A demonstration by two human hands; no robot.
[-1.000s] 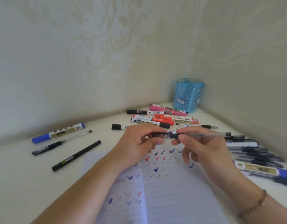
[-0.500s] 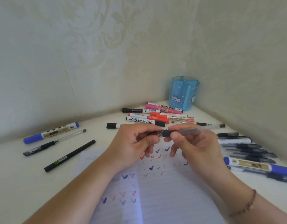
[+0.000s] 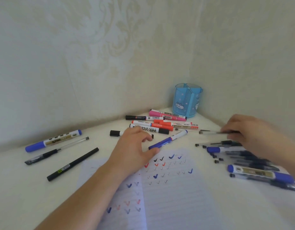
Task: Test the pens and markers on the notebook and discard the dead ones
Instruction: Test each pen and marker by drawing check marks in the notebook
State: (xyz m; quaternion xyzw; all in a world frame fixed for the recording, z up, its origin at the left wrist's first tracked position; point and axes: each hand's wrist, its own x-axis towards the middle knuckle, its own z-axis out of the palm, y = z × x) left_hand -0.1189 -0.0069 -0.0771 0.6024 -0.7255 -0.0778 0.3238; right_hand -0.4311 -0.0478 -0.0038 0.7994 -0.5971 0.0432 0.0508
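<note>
Meanwhile, two hands: left [image 3: 135, 146] loose over one blue marker [image 3: 166, 139], right [image 3: 246, 131] pinching one clear pen [image 3: 210, 132].

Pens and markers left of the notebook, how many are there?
3: a blue marker nearest the wall, a clear pen beside it, a black pen closest to the notebook.

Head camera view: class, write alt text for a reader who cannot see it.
A person's right hand holds a clear pen over the pens at the right, while the left hand reaches toward a blue marker above a notebook covered in check marks.
</note>
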